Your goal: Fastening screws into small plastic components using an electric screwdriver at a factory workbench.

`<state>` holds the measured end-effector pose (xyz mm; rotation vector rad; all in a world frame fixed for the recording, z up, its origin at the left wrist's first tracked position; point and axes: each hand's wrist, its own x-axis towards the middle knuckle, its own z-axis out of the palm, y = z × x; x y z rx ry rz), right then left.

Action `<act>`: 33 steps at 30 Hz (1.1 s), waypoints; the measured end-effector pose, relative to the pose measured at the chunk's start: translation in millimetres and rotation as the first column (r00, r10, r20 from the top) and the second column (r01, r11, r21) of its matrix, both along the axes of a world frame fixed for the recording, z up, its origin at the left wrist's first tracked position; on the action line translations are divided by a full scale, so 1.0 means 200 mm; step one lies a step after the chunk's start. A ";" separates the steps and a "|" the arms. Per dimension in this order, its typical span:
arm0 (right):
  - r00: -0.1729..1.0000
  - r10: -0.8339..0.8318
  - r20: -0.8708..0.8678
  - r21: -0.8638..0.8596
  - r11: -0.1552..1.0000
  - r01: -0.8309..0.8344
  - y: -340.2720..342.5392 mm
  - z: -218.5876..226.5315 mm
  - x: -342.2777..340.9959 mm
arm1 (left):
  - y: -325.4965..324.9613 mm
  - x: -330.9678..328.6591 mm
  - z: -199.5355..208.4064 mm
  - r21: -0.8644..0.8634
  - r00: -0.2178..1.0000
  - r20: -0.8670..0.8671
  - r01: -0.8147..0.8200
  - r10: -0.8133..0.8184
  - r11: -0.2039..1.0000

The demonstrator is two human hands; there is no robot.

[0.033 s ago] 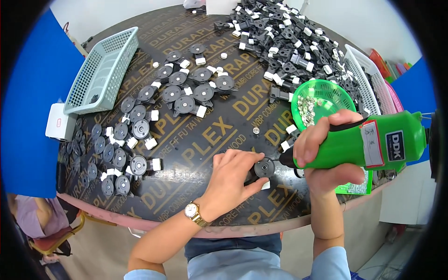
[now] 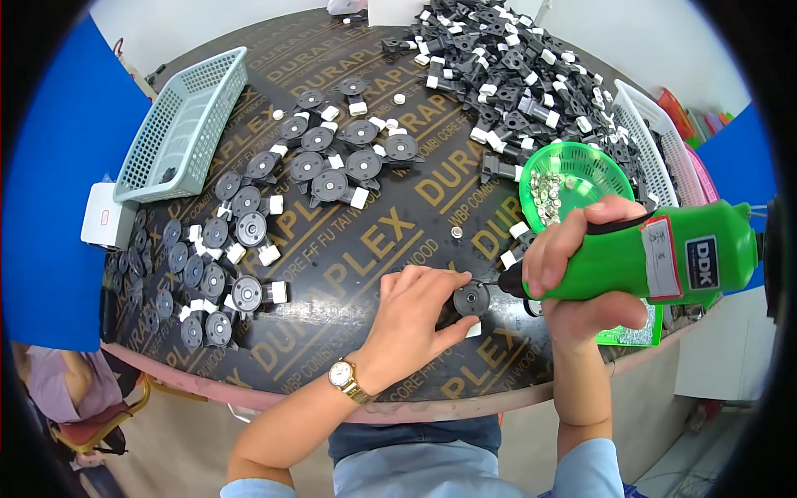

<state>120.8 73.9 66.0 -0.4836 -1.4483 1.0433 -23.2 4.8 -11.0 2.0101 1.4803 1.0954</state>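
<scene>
My left hand [image 2: 407,324], a gold watch at its wrist, pinches a black disc-shaped part [image 2: 471,302] against the dark table [image 2: 332,365]. A white end of that part peeks out by my thumb. My right hand [image 2: 577,319] is wrapped round a green electric screwdriver [image 2: 610,266], held nearly level. Its thin bit reaches the disc's upper right; whether it sits in a screw is too small to tell. A small silvery round piece [image 2: 457,233] lies just beyond the disc. Several similar black parts with white ends [image 2: 330,185] stand in groups to the left.
At the far right is a large heap of black-and-white parts [image 2: 515,79]. A green basket [image 2: 618,170] holds small metal pieces, with a white basket [image 2: 639,129] beside it. A green tray [image 2: 656,328] lies under the screwdriver. A pale blue basket [image 2: 129,187] and white box [image 2: 106,228] stand left.
</scene>
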 end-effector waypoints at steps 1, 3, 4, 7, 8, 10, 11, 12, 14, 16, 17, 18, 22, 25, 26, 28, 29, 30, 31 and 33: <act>1.000 -0.018 0.003 -0.003 1.000 0.018 0.00 0.00 -0.01 | 0.00 0.00 0.00 -0.001 1.000 0.000 0.001 -0.001 1.000; 0.999 -0.038 0.009 -0.003 0.999 0.038 0.00 0.00 0.00 | 0.00 0.01 0.00 -0.001 1.000 0.002 0.006 -0.006 1.000; 1.000 0.008 0.001 -0.017 1.000 -0.008 0.01 -0.01 0.00 | 0.01 0.01 0.00 0.002 1.000 0.002 0.010 -0.010 1.000; 0.997 0.079 -0.004 -0.033 0.996 -0.079 0.02 -0.01 0.00 | 0.00 0.01 0.00 -0.002 1.000 -0.009 0.008 -0.008 1.000; 0.995 0.101 0.003 -0.035 0.994 -0.101 0.01 -0.01 -0.01 | 0.00 0.00 0.00 -0.009 1.000 -0.019 0.004 -0.005 1.000; 0.995 0.094 0.026 -0.055 0.994 -0.093 -0.01 -0.02 -0.03 | 0.01 0.00 0.00 -0.009 1.000 -0.021 0.012 -0.012 1.000; 0.995 0.090 0.045 -0.077 0.993 -0.087 -0.02 -0.01 -0.04 | 0.01 0.00 0.00 -0.010 0.999 -0.027 0.017 -0.017 1.000; 0.995 0.092 0.042 -0.138 0.987 -0.086 -0.03 -0.01 -0.04 | 0.01 0.00 0.00 -0.006 1.000 -0.024 0.018 -0.018 1.000; 0.997 0.061 0.054 -0.138 0.989 -0.053 -0.01 -0.02 -0.04 | 0.02 0.00 -0.01 0.006 0.999 -0.023 0.023 -0.023 1.000; 0.997 0.032 0.074 -0.143 0.989 -0.021 -0.01 -0.03 -0.04 | 0.02 0.01 -0.01 0.010 0.999 -0.022 0.033 -0.033 0.999; 0.997 0.028 0.076 -0.136 0.991 -0.017 -0.02 -0.01 -0.05 | 0.02 0.02 -0.01 0.008 0.999 -0.022 0.043 -0.042 0.999; 0.996 0.017 0.083 -0.137 0.991 -0.006 -0.03 0.00 -0.06 | 0.02 0.02 0.00 0.015 0.999 -0.022 0.047 -0.046 0.999; 0.996 -0.052 0.078 -0.117 0.991 0.061 -0.03 0.00 -0.06 | 0.02 0.03 0.02 -0.022 0.995 0.003 0.095 -0.095 0.995; 0.999 -0.033 0.017 -0.106 0.994 0.035 -0.01 0.02 -0.01 | 0.01 0.02 0.03 -0.059 0.997 -0.017 0.078 -0.079 0.995; 0.999 -0.037 -0.030 -0.123 0.992 0.033 -0.01 0.02 0.03 | 0.00 0.03 0.03 -0.042 0.998 -0.040 0.053 -0.054 0.998; 0.997 -0.031 -0.075 -0.143 0.990 0.020 -0.01 0.03 0.12 | -0.02 0.05 0.05 -0.059 0.993 -0.108 0.038 -0.044 0.998; 0.996 -0.039 -0.079 -0.137 0.990 0.028 0.00 0.04 0.18 | -0.02 0.05 0.02 -0.054 0.992 -0.111 0.046 -0.052 0.997; 0.979 -0.048 -0.199 -0.100 0.995 0.028 0.02 0.05 0.23 | -0.03 0.03 0.01 -0.007 0.977 -0.207 0.044 -0.045 0.999; 0.947 -0.050 -0.316 -0.063 0.998 0.032 0.04 0.06 0.26 | -0.03 0.03 0.00 0.038 0.953 -0.301 0.046 -0.032 0.998; 0.940 -0.074 -0.334 -0.095 0.994 0.044 0.06 0.09 0.31 | -0.02 0.06 0.02 0.022 0.959 -0.283 0.039 -0.031 0.999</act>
